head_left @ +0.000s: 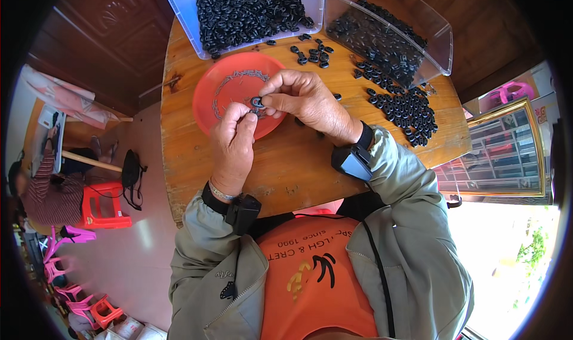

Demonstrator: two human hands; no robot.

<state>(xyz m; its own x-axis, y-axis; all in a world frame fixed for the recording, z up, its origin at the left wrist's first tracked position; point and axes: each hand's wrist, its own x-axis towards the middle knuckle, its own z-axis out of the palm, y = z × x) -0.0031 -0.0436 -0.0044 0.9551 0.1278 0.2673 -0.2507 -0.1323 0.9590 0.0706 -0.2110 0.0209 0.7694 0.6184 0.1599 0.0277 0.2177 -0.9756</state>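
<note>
Over the orange bowl (206, 80), my two hands meet at a small black oval plastic piece (257, 102). The thumb and fingers of my right hand (304, 101) pinch it from the right side. My left hand (234, 137) is closed at its lower end, thumb against forefinger; something small and greyish shows at those fingertips, too small to name. Thin grey metal pins (243, 75) lie scattered round the inside of the bowl. Several loose black pieces (313, 54) rest on the table behind my right hand.
A pale plastic bin (179, 17) and a clear bin (439, 38), both holding many black pieces, stand at the wooden table's (280, 179) far side. More black pieces (409, 114) spread over its right part. Another person (54, 191) sits at far left near a red stool (101, 205).
</note>
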